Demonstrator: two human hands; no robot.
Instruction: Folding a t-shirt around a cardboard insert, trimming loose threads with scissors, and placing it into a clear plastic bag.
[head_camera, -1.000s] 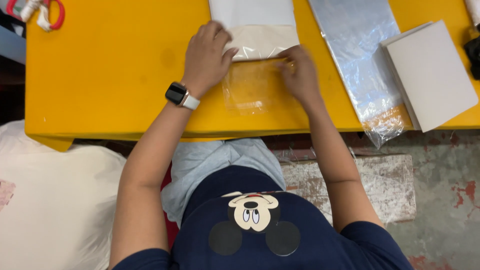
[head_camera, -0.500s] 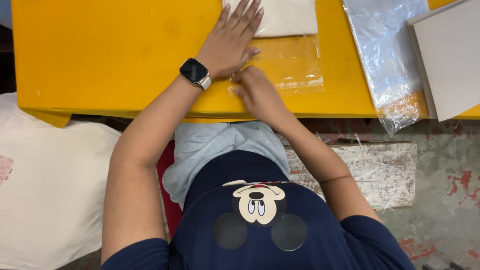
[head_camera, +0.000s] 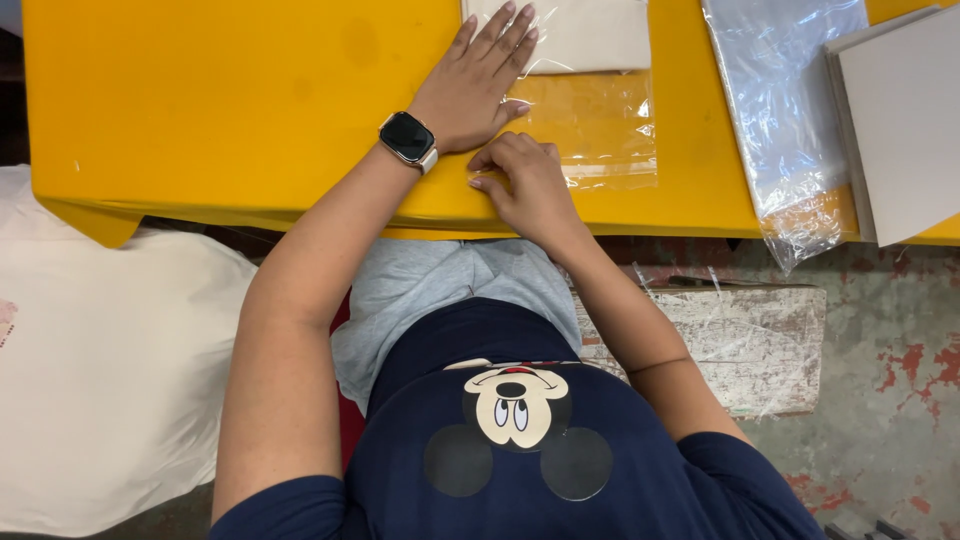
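A clear plastic bag (head_camera: 605, 130) lies on the yellow table (head_camera: 200, 100) with a folded cream cloth (head_camera: 590, 35) in its far part. My left hand (head_camera: 480, 85), with a dark watch on the wrist, lies flat with fingers spread on the bag's left side and the cloth's corner. My right hand (head_camera: 525, 185) is curled at the bag's near left corner, with its fingertips pressed on the bag's near edge by the table's front.
A pile of empty clear bags (head_camera: 790, 110) hangs over the table's front edge at the right. Beside it lies a flat white box (head_camera: 905, 120). Below the table are a large white sack (head_camera: 100, 350) at the left and a worn white block (head_camera: 760, 340) at the right.
My right hand has slid left along the bag's near edge, from its right side to its left corner. The left hand moved farther up onto the cloth and spread flat.
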